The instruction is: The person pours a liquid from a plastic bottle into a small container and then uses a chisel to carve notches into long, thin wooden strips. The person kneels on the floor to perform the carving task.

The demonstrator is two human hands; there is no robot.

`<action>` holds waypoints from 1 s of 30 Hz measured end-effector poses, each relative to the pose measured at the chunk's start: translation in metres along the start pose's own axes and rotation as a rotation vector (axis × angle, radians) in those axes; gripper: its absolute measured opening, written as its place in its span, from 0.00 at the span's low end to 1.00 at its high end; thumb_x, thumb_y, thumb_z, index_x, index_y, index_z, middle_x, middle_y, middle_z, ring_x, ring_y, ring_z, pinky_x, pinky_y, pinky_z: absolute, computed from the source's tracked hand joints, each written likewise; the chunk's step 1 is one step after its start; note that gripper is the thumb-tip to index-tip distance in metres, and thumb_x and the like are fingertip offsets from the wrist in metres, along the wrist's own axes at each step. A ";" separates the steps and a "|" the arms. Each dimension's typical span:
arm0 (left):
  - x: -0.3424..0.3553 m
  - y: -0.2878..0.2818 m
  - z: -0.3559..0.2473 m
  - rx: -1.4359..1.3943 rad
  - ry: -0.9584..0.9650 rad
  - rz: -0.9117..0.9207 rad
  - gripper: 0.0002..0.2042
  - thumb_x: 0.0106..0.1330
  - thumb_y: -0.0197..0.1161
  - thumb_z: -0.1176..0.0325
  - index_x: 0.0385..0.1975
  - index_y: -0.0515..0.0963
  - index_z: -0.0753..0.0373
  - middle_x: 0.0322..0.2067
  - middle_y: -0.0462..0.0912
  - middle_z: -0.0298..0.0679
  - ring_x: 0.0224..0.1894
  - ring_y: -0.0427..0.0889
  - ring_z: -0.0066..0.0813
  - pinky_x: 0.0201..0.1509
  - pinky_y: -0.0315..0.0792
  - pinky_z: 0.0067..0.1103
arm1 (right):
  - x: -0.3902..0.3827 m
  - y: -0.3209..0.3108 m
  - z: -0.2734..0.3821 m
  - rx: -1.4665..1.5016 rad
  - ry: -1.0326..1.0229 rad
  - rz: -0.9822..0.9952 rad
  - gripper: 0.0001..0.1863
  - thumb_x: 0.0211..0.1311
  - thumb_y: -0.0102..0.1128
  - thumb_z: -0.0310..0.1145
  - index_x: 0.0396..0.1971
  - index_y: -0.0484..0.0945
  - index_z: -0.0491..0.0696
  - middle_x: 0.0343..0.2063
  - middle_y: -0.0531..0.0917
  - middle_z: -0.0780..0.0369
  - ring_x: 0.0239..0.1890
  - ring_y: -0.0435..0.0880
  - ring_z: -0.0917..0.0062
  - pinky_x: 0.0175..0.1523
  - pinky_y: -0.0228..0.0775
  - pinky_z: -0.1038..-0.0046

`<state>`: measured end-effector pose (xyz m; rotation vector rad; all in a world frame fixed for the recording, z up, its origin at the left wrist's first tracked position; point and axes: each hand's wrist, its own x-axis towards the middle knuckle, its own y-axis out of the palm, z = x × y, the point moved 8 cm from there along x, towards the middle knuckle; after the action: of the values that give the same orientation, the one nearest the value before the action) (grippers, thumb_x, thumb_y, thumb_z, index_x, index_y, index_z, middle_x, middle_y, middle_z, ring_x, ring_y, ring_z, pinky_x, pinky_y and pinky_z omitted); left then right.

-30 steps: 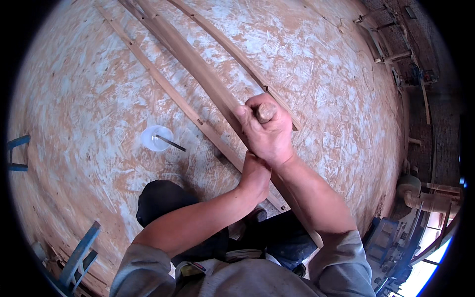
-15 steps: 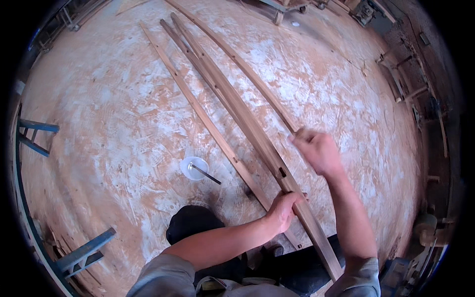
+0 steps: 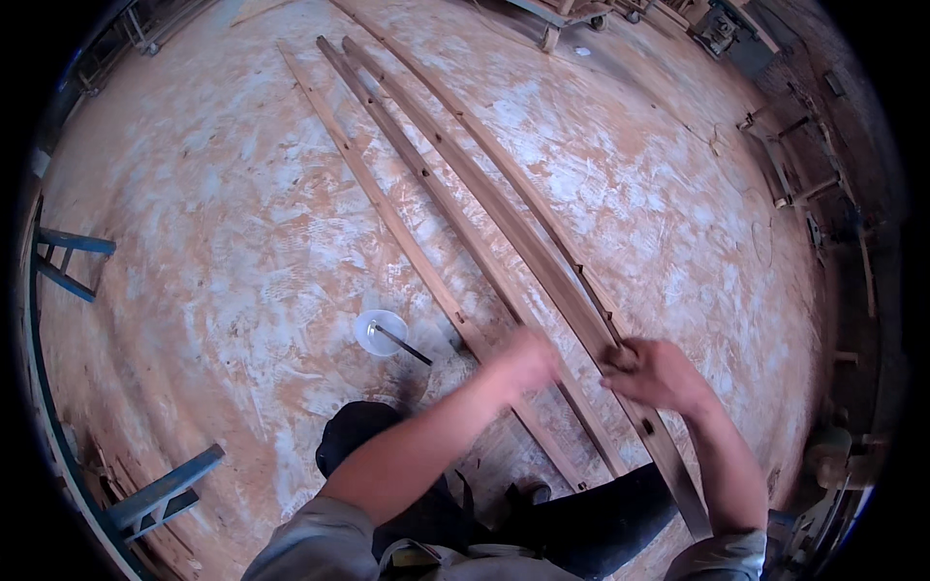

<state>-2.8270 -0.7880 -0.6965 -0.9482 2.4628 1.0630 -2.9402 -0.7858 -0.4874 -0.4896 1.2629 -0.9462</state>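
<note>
Several long curved wooden strips lie side by side on a big chipboard surface (image 3: pixel 213 242), running from the top centre down to my knees. My right hand (image 3: pixel 659 376) is closed on the edge of the widest, dark strip (image 3: pixel 542 261) near its lower end. My left hand (image 3: pixel 523 363) is blurred with motion, just above the thinner notched strip (image 3: pixel 436 194) and beside the pale slat (image 3: pixel 383 208); its fingers cannot be made out. A small white bowl (image 3: pixel 380 331) with a dark stick in it stands left of my left hand.
Blue metal frames stand at the left edge (image 3: pixel 68 257) and lower left (image 3: pixel 160 494). Wooden parts and tools crowd the right edge (image 3: pixel 823 223). A wheeled cart (image 3: pixel 572 19) sits at the top. My dark-trousered knee (image 3: pixel 358 436) rests on the board.
My right hand has come down from above the strips onto the wide dark strip. My left hand has left the strip and moved up and left, now blurred. The view has tilted upward.
</note>
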 end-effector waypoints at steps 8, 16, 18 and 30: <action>-0.010 -0.050 -0.091 -0.922 0.212 -0.401 0.16 0.66 0.61 0.60 0.43 0.67 0.63 0.32 0.75 0.43 0.33 0.79 0.36 0.38 0.77 0.36 | -0.163 0.089 -0.079 0.462 0.229 0.500 0.20 0.52 0.74 0.39 0.39 0.80 0.42 0.27 0.83 0.61 0.35 0.81 0.75 0.42 0.72 0.74; -0.010 0.014 0.003 -0.705 0.208 -0.505 0.06 0.67 0.60 0.68 0.38 0.73 0.61 0.32 0.76 0.36 0.31 0.78 0.30 0.35 0.75 0.30 | -0.128 -0.068 -0.090 1.170 -0.246 -0.548 0.28 0.71 0.43 0.54 0.29 0.73 0.41 0.17 0.76 0.60 0.21 0.75 0.75 0.27 0.69 0.74; -0.016 0.032 -0.004 -0.706 0.170 -0.439 0.07 0.66 0.60 0.69 0.39 0.73 0.63 0.33 0.76 0.37 0.33 0.79 0.30 0.37 0.76 0.29 | -0.097 -0.092 -0.053 1.318 -0.520 -0.685 0.31 0.72 0.35 0.58 0.31 0.72 0.42 0.23 0.79 0.57 0.21 0.76 0.72 0.27 0.69 0.73; -0.040 0.064 -0.019 -0.657 0.103 -0.295 0.11 0.62 0.61 0.73 0.43 0.73 0.65 0.33 0.77 0.38 0.33 0.80 0.30 0.38 0.76 0.27 | 0.017 -0.014 0.008 1.550 -0.536 -0.358 0.15 0.69 0.53 0.39 0.34 0.71 0.39 0.32 0.80 0.55 0.43 0.82 0.67 0.37 0.81 0.68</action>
<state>-2.8414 -0.7508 -0.6297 -1.5225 1.9626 1.7818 -2.9371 -0.8088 -0.4843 0.2953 -0.2474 -1.6305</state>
